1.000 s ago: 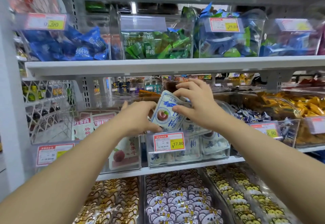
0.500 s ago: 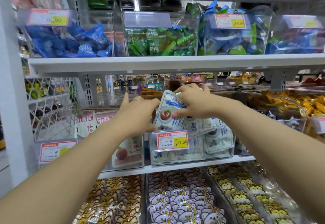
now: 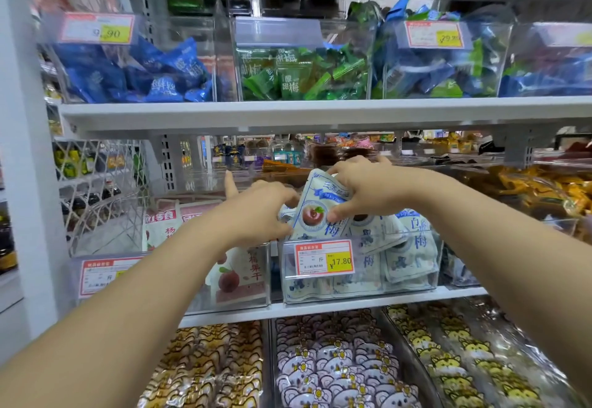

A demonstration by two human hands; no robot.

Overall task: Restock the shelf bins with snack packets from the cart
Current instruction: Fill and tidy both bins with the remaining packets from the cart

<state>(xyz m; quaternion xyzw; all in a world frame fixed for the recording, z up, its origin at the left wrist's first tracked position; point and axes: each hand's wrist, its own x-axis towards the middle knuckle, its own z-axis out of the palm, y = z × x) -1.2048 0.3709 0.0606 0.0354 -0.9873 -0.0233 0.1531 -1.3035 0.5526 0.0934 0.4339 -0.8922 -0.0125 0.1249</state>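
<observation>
Now, packet (image 3: 315, 212) pinched between fingers (image 3: 334, 215), above bin (image 3: 368, 292)

Two hands (image 3: 256, 212) (image 3: 368, 190), one gripped packet (image 3: 315, 206)

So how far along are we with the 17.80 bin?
Done: the bin already holds several white packets, piled to about its rim. In hand: the right hand pinches one more packet above the pile, with the left hand against its left edge. Left: seating that packet. The neighbouring bin looks only part full. The cart is out of view, so remaining stock is unknown.
</observation>
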